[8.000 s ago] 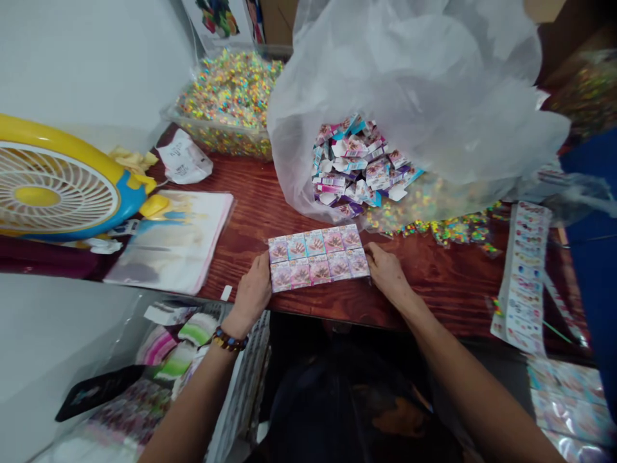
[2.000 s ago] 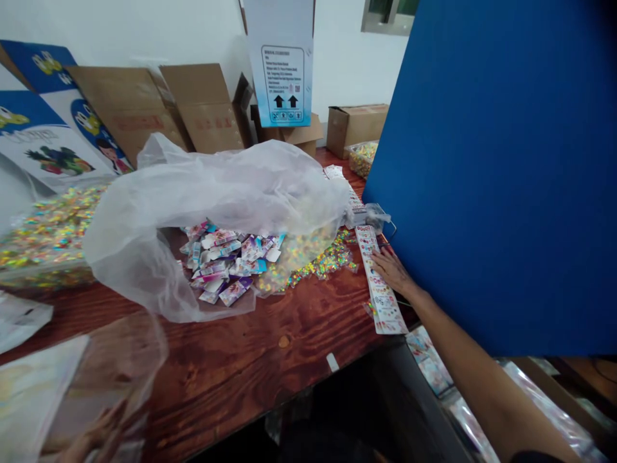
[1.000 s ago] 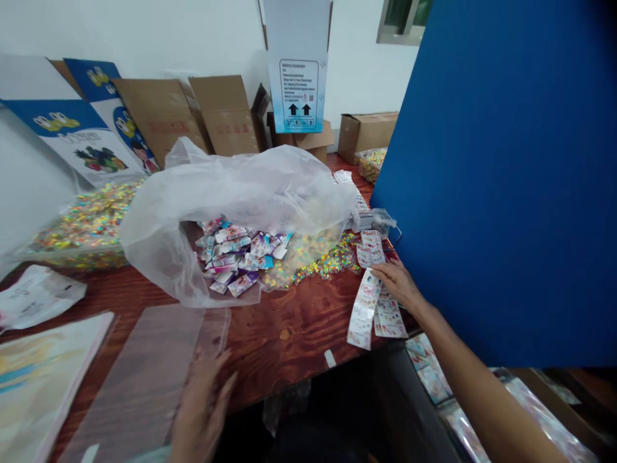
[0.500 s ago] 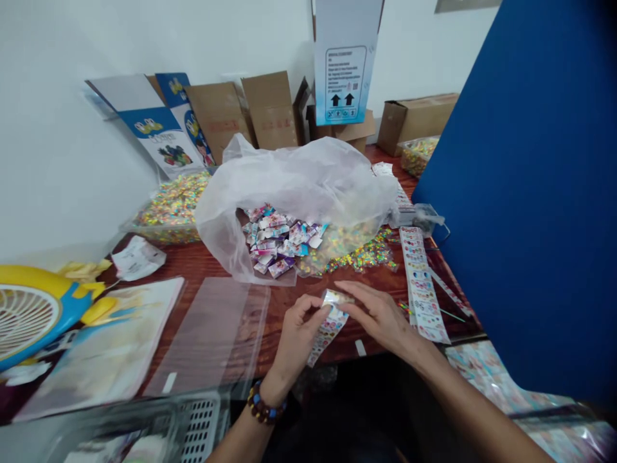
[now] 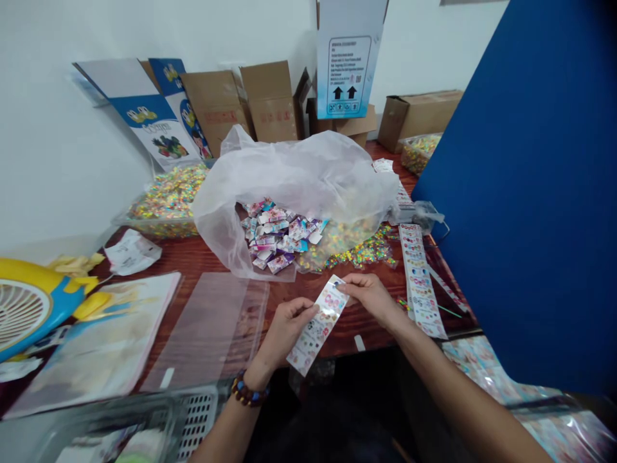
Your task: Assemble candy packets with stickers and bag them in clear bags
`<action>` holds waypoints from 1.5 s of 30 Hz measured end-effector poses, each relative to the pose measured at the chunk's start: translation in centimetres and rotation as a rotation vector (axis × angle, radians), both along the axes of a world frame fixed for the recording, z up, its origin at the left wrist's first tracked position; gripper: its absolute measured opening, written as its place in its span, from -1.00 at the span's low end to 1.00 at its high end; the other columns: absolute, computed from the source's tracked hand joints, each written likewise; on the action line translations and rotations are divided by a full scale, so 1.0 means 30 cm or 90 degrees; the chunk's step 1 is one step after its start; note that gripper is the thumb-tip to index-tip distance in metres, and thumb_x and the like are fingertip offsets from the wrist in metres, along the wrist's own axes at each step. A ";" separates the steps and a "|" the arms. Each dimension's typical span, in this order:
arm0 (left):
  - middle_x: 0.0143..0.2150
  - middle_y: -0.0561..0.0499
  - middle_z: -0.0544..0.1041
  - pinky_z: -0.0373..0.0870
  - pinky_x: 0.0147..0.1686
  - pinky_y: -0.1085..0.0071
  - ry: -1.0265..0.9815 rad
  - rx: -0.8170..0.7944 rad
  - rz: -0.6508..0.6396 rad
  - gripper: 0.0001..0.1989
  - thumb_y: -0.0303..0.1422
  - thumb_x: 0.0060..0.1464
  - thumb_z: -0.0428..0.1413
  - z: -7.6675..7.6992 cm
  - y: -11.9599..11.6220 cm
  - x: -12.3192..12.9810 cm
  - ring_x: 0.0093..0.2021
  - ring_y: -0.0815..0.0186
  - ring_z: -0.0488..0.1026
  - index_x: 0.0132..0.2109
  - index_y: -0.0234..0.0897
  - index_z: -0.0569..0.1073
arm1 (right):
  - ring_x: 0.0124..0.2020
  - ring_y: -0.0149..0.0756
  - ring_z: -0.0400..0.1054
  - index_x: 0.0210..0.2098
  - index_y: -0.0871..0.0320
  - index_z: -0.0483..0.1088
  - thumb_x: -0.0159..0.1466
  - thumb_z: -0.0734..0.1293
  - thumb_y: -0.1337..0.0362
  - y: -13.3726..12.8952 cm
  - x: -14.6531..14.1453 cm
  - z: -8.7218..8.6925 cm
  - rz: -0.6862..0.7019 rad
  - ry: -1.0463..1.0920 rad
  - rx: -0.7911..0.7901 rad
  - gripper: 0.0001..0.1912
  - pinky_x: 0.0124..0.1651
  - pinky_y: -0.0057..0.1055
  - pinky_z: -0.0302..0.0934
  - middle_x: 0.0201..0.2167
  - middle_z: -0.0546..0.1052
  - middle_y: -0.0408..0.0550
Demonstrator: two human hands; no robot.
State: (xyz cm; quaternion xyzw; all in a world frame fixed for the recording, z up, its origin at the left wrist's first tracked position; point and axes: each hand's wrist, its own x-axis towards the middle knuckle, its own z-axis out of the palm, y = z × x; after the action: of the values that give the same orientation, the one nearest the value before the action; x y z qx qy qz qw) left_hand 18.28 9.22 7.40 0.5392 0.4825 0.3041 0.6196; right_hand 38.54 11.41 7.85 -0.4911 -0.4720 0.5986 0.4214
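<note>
A white sticker strip (image 5: 315,331) with rows of small coloured pictures is held at a slant over the table's front edge. My left hand (image 5: 285,328), with a beaded bracelet at the wrist, pinches the strip's left edge. At its upper right end, my right hand (image 5: 371,296) grips the strip between thumb and fingers. Beyond the hands, small purple and white boxes (image 5: 279,241) lie in the mouth of a translucent plastic bag (image 5: 299,167). Tiny colourful packets (image 5: 364,253) are spread beside them. A longer sticker strip (image 5: 419,283) lies flat to the right.
Clear plastic sheets (image 5: 207,328) lie at the left, near a yellow and blue fan (image 5: 38,308). A grey basket (image 5: 195,418) is at the front left. Cardboard boxes (image 5: 270,103) line the wall. A blue panel (image 5: 525,193) rises on the right.
The sticker strip, earlier bent between my fingers, now lies straighter and shows more of its face. My left hand has moved slightly left, and my right hand has shifted a little, its fingers more curled.
</note>
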 end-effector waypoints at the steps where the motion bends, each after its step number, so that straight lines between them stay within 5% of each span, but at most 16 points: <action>1: -0.49 0.07 0.45 0.20 -0.50 0.52 -0.017 -0.034 0.011 -0.72 -0.16 0.03 0.12 -0.015 -0.002 -0.005 -0.51 0.42 0.34 -0.37 -0.33 0.45 | -0.62 -0.48 0.21 -0.52 0.21 0.44 0.03 0.37 0.18 0.010 -0.002 -0.028 -0.002 -0.008 -0.002 -0.81 -0.49 -0.52 0.12 -0.65 0.41 -0.23; 8: -0.55 0.12 0.41 0.13 -0.54 0.56 -0.065 -0.188 0.030 -0.72 -0.21 -0.11 0.23 -0.116 -0.042 -0.004 -0.58 0.50 0.25 -0.41 -0.36 0.42 | -0.57 -0.43 0.25 -0.49 0.21 0.47 0.11 0.31 0.20 0.014 -0.008 -0.169 0.024 -0.131 0.041 -0.81 -0.48 -0.51 0.12 -0.61 0.45 -0.19; 12: -0.59 0.14 0.39 0.09 -0.58 0.57 -0.098 -0.222 0.062 -0.71 -0.20 -0.14 0.25 -0.140 -0.051 0.005 -0.62 0.52 0.22 -0.43 -0.35 0.40 | -0.36 -0.32 0.37 -0.31 0.15 0.50 0.18 0.28 0.15 0.032 0.046 -0.164 0.019 -0.179 0.131 -0.76 -0.28 -0.45 0.21 -0.39 0.54 -0.13; 16: -0.53 0.09 0.47 0.19 -0.54 0.55 -0.135 -0.231 0.072 -0.72 -0.21 -0.12 0.24 -0.133 -0.053 0.022 -0.58 0.47 0.32 -0.39 -0.34 0.41 | -0.30 -0.28 0.40 -0.27 0.16 0.47 0.20 0.25 0.12 0.083 0.121 -0.147 -0.079 -0.237 0.105 -0.73 -0.25 -0.41 0.25 -0.34 0.53 -0.08; 21: -0.53 0.10 0.47 0.23 -0.53 0.56 -0.169 -0.201 0.083 -0.76 -0.25 -0.11 0.24 -0.142 -0.052 0.052 -0.57 0.48 0.33 -0.37 -0.35 0.44 | -0.40 -0.32 0.38 -0.30 0.18 0.45 0.16 0.31 0.12 0.088 0.097 -0.118 0.105 -0.175 0.027 -0.75 -0.41 -0.46 0.24 -0.41 0.51 -0.12; 26: -0.48 0.07 0.50 0.28 -0.48 0.55 -0.235 -0.241 0.175 -0.78 -0.28 -0.09 0.24 -0.159 -0.035 0.045 -0.53 0.47 0.38 -0.34 -0.35 0.45 | -0.29 -0.34 0.38 -0.35 0.15 0.48 0.25 0.27 0.27 -0.034 0.005 -0.083 0.080 -0.288 0.297 -0.84 -0.21 -0.42 0.22 -0.34 0.52 -0.09; 31: -0.31 -0.05 0.55 0.37 -0.38 0.46 -0.318 -0.257 0.204 -0.69 -0.23 -0.02 0.19 -0.121 -0.016 0.023 -0.41 0.38 0.46 -0.16 -0.34 0.44 | 0.01 -0.20 0.28 -0.17 0.07 0.46 0.25 0.28 0.27 -0.171 -0.019 -0.076 0.217 -0.440 0.481 -0.82 0.05 -0.24 0.12 -0.05 0.47 -0.02; 33: -0.26 -0.05 0.55 0.39 -0.33 0.44 -0.281 -0.231 0.176 -0.67 -0.29 -0.06 0.23 -0.111 -0.012 0.023 -0.38 0.37 0.47 -0.13 -0.33 0.44 | 0.03 -0.19 0.27 -0.15 0.06 0.46 0.23 0.31 0.20 -0.180 -0.009 -0.084 0.218 -0.403 0.466 -0.80 0.09 -0.23 0.10 -0.05 0.47 -0.02; 37: -0.29 -0.02 0.55 0.39 -0.30 0.44 -0.198 -0.138 0.075 -0.68 -0.32 -0.04 0.21 -0.116 -0.010 0.040 -0.35 0.35 0.48 -0.12 -0.32 0.42 | -0.09 -0.27 0.36 -0.09 0.08 0.43 0.24 0.29 0.23 -0.114 0.007 -0.115 0.081 -0.292 0.297 -0.75 -0.05 -0.35 0.20 -0.11 0.50 -0.03; 40: -0.32 0.03 0.54 0.38 -0.32 0.46 -0.179 -0.081 0.036 -0.73 -0.31 0.00 0.18 -0.129 -0.018 0.052 -0.35 0.36 0.48 -0.13 -0.28 0.39 | -0.29 -0.32 0.39 -0.25 0.13 0.48 0.20 0.33 0.25 -0.052 -0.004 -0.135 0.105 -0.251 0.210 -0.85 -0.24 -0.45 0.21 -0.33 0.53 -0.11; 45: -0.32 -0.03 0.55 0.44 -0.36 0.37 -0.112 -0.164 0.042 -0.72 -0.25 -0.05 0.19 -0.150 -0.035 0.043 -0.39 0.29 0.50 -0.22 -0.34 0.41 | -0.38 -0.39 0.34 -0.43 0.18 0.46 0.20 0.30 0.30 -0.014 -0.018 -0.131 0.027 -0.195 0.201 -0.87 -0.28 -0.49 0.15 -0.46 0.48 -0.15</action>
State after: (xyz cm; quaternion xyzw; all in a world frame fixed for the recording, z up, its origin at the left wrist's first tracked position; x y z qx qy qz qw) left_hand 19.56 8.18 2.91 0.4102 0.4789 0.3063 0.7132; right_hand 38.00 10.98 3.91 -0.4942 -0.6284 0.4445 0.4042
